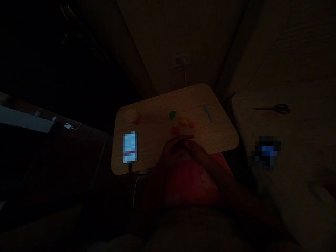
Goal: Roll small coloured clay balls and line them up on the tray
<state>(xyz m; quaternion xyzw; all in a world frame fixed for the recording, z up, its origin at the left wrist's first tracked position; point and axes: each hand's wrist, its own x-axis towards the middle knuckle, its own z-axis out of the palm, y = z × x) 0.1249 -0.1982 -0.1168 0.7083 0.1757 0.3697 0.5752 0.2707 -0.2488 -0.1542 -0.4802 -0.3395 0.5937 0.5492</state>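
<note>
My hands meet at the near edge of a small wooden table, in very dim light. My left hand (pixel 169 147) curls around a dark purple lump (pixel 180 144), its fingers reaching over the far side. From the right, my right hand (pixel 195 148) has its fingers pressed on the same lump, which they partly hide. Just beyond lie a red lump (pixel 175 130), an orange lump (pixel 183 121), a pink lump (pixel 192 125) and a green piece (pixel 172 115), like modelling clay. A teal flat tool (pixel 208 113), knife-like in shape, lies farther right.
On the table's left stand a lidded tub (pixel 133 116) and a lit phone (pixel 130 147), its screen pixelated. Scissors (pixel 274 109) and a blurred blue-black thing (pixel 266 152) lie on the pale surface at right. A wall socket (pixel 181 59) with a plug is behind the table.
</note>
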